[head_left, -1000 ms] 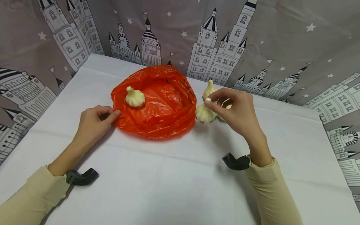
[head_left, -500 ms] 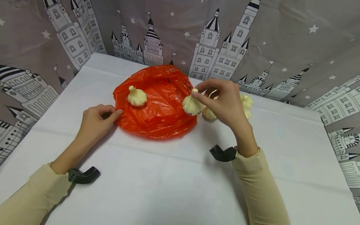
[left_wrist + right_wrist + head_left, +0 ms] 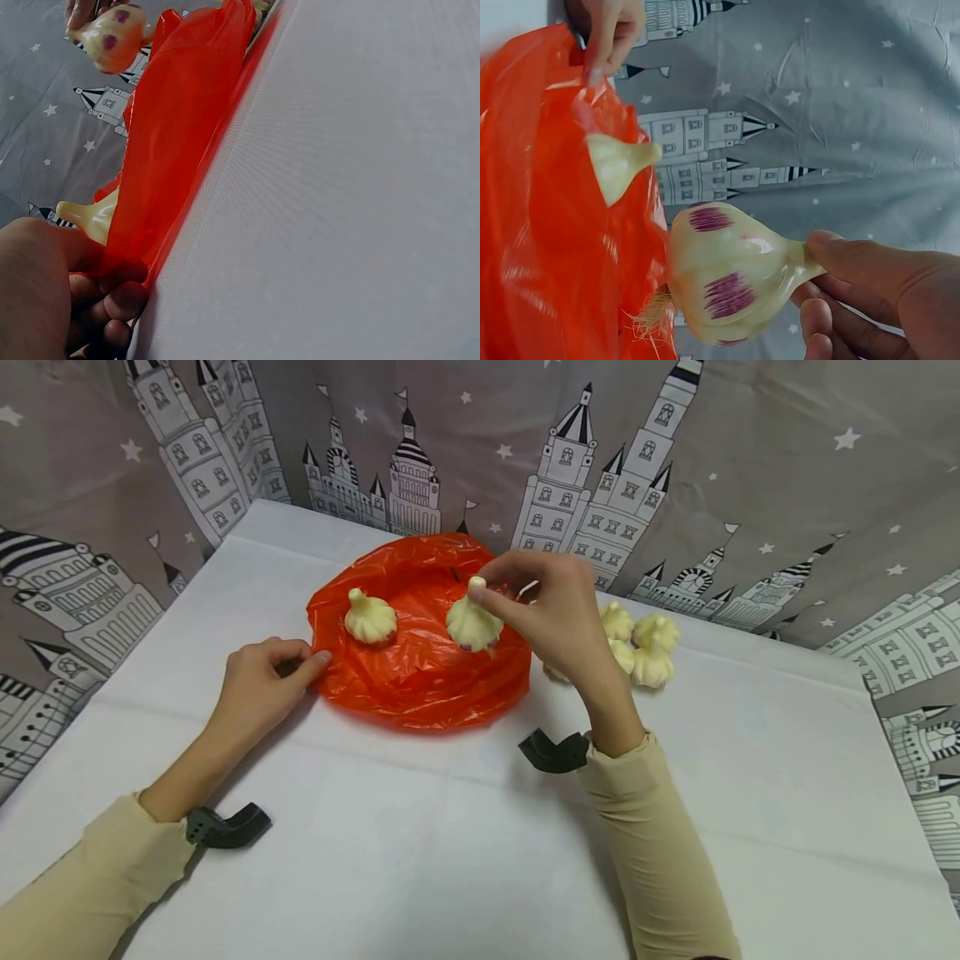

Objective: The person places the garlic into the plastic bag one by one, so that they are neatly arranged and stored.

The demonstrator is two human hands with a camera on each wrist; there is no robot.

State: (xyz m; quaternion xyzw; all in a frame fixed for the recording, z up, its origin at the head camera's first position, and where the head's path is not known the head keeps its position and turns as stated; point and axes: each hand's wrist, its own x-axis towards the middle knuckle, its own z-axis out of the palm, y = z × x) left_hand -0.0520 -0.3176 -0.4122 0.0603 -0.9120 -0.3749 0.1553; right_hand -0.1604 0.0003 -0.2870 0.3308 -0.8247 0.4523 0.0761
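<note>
My left hand (image 3: 264, 683) pinches the left edge of an open red plastic bag (image 3: 420, 702). One garlic bulb (image 3: 371, 618) rests inside the bag on its left side, its stem pointing up. Between thumb and fingertips, my right hand (image 3: 557, 614) holds a second garlic bulb (image 3: 474, 622) by its stem, over the bag's opening. In the right wrist view this held garlic bulb (image 3: 731, 277) shows purple patches and stringy roots at its base. From the left wrist, my left fingers (image 3: 124, 300) grip the bag's rim, which partly covers the bulb inside.
Several more garlic bulbs (image 3: 652, 652) lie clustered on the white-covered table (image 3: 420, 843) right of the bag, partly behind my right hand. A grey curtain (image 3: 757, 460) printed with castles hangs along the table's back edge.
My right hand has carried its garlic bulb leftward from the cluster to above the bag, uncovering more of the bulbs on the right. The left hand keeps its hold on the bag.
</note>
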